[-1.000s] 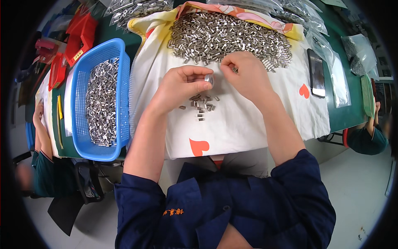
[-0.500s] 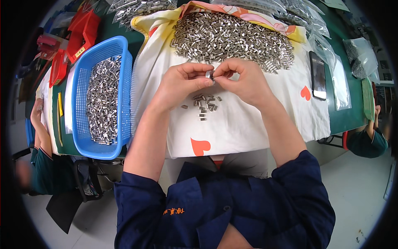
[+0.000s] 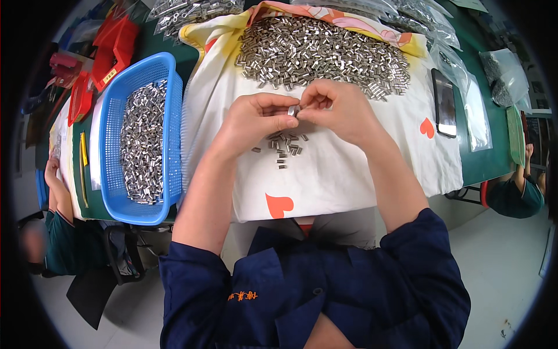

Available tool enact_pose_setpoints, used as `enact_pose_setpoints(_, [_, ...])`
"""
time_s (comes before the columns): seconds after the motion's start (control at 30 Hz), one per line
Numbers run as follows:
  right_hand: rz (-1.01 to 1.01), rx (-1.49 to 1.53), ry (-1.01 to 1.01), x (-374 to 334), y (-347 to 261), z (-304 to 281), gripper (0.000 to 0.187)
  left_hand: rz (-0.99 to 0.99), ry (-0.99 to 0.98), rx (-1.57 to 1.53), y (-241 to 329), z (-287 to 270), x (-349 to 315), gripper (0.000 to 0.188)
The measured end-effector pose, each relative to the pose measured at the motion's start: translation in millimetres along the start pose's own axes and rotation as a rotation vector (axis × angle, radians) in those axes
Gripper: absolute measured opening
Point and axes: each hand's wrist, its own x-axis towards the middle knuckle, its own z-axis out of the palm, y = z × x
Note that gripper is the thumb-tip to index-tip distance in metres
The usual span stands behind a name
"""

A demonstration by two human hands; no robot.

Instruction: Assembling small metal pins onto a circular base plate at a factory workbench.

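Note:
My left hand (image 3: pixel 256 120) and my right hand (image 3: pixel 340 110) meet over a white cloth with orange hearts (image 3: pixel 325 174). Between their fingertips they pinch one small silver metal sleeve (image 3: pixel 292 110). Just below the hands lies a little cluster of the same sleeves (image 3: pixel 285 145). A big heap of silver sleeves (image 3: pixel 322 52) covers the far part of the cloth, right behind my fingers.
A blue plastic basket (image 3: pixel 110 139) half full of metal sleeves stands at my left. A black phone (image 3: pixel 444 103) lies on the cloth's right side. Clear bags of parts (image 3: pixel 465 75) and red items (image 3: pixel 113 43) line the green table. Other people sit at far left (image 3: pixel 64 232) and far right (image 3: pixel 514 192).
My hands rose slightly from the small cluster and came together, both now pinching one sleeve. The rest has not moved.

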Motion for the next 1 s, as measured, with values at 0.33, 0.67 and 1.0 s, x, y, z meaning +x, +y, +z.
enact_pose_setpoints(0.33, [-0.261, -0.696, 0.307, 14, 35, -2, 0.007, 0.003, -0.077, 0.049, 0, 4, 0, 0.029])
enact_pose_setpoints(0.67, [-0.250, -0.700, 0.296, 8, 28, -1, 0.006, 0.009, -0.068, 0.013, 2, 5, 1, 0.029])
enact_pose_setpoints(1.0, [-0.138, -0.010, 0.102, -1, 0, 8, 0.008, 0.066, -0.009, -0.170, -1, -3, 3, 0.030])
